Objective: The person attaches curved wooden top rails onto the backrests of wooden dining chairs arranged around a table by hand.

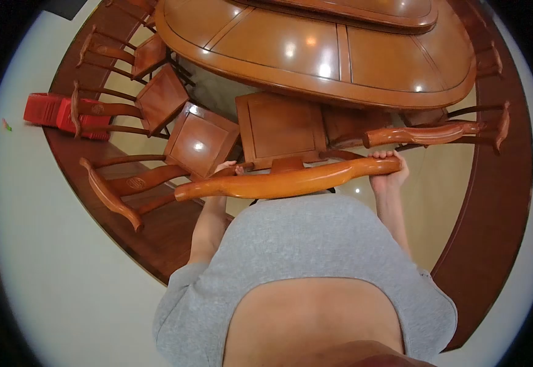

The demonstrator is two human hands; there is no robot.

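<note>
A wooden chair (279,181) stands right in front of my body, its curved top rail crossing the view and its square seat toward the table. My right hand (393,171) is closed over the right end of that rail, fingers curled across the top. Behind the rail's left part, my left hand (228,167) is closed around the chair's back frame; the rail hides part of this hand. Beyond the seat is a large round wooden table (315,67), its near edge above the far side of the seat.
Several matching chairs ring the table, with one chair (202,137) close on the left and another chair (419,134) on the right. A red plastic stool or stack (64,113) stands at the far left by the wall. The floor (428,189) has pale tiles with a dark brown border.
</note>
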